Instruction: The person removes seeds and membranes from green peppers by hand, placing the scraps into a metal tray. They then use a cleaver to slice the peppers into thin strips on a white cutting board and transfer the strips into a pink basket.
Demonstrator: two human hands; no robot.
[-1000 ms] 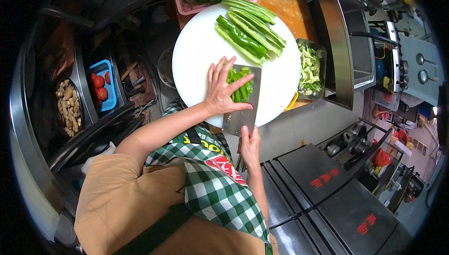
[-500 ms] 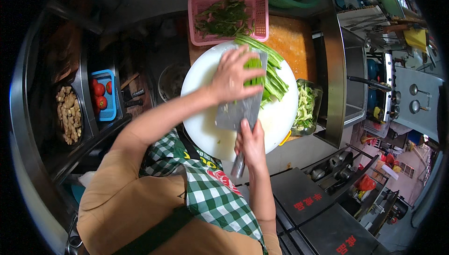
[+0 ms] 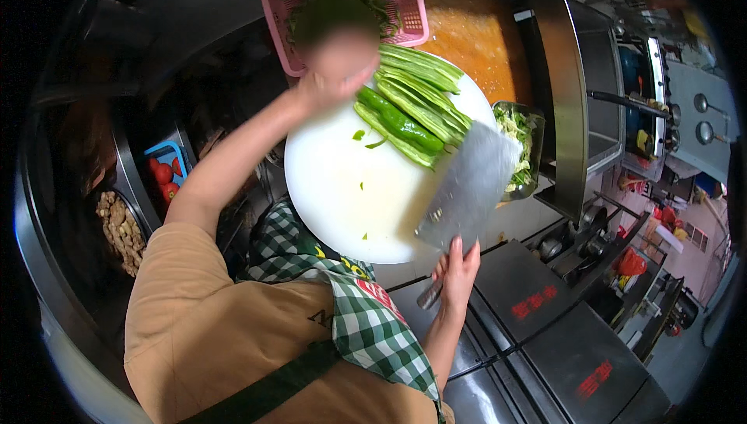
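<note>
Gripping a cleaver (image 3: 467,190) handle, right hand (image 3: 455,268), blade beside green peppers (image 3: 408,109), left hand (image 3: 334,66) blurred, grip unclear

Steel tub of chopped veg (image 3: 520,140) sits just up and right of the right hand (image 3: 455,268). Orange-stained tray (image 3: 471,39) is right of the left hand (image 3: 334,66). Well left and below it: blue tray w/ tomatoes (image 3: 163,171), then the ginger bin (image 3: 117,226). Ladles (image 3: 704,117) hang far right.

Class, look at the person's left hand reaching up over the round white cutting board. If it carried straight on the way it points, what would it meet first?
Most likely the pink basket of greens just beyond the board's far edge. The left hand is blurred and already near the basket's rim, so depth is uncertain; it might pass above it.
</note>
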